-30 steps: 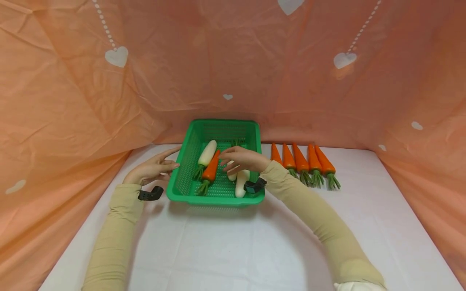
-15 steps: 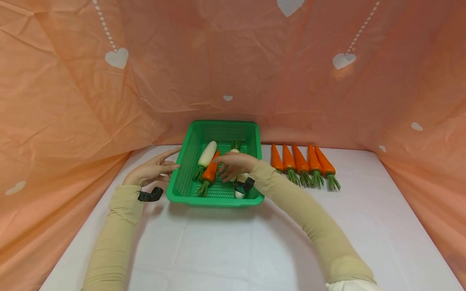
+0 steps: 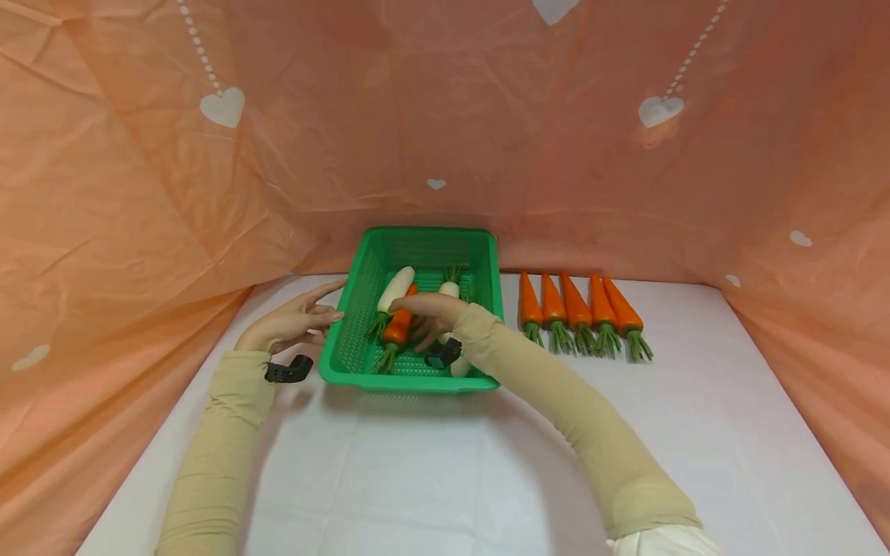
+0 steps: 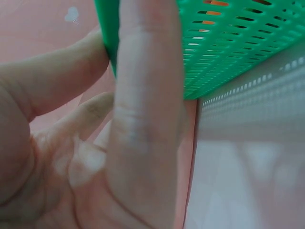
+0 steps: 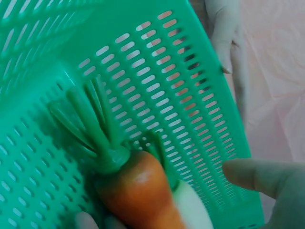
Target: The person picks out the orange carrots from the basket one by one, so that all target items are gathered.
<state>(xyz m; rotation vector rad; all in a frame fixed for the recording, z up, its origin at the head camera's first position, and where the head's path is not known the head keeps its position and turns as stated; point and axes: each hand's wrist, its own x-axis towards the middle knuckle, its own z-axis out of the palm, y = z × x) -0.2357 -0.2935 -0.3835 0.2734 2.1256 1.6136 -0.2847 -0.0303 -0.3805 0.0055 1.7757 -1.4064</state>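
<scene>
My left hand (image 3: 285,320) rests fingertips against the left rim of a green perforated basket (image 3: 410,384), its fingers mostly straight. In the left wrist view the thumb and fingers (image 4: 147,119) meet the basket's edge from outside. Inside the basket, my right hand (image 3: 429,313) reaches over an orange carrot (image 3: 396,330) with green stems. The right wrist view has the thumb (image 5: 257,176) held apart from the carrot, while other fingertips show beside it at the bottom edge. A white radish (image 3: 398,288) lies left of the carrot.
Another white radish (image 3: 449,289) lies in the basket's right part, and a further white piece (image 3: 460,366) shows below the right wrist, partly covered. Several carrots (image 3: 575,303) form a row on the white tabletop (image 3: 417,471), right of the basket. A pink-orange curtain (image 3: 445,116) surrounds the table.
My right hand has moved left and lower over the carrot, uncovering the right-hand radish's top. The carrot has shifted slightly left. My left hand has stayed at the rim.
</scene>
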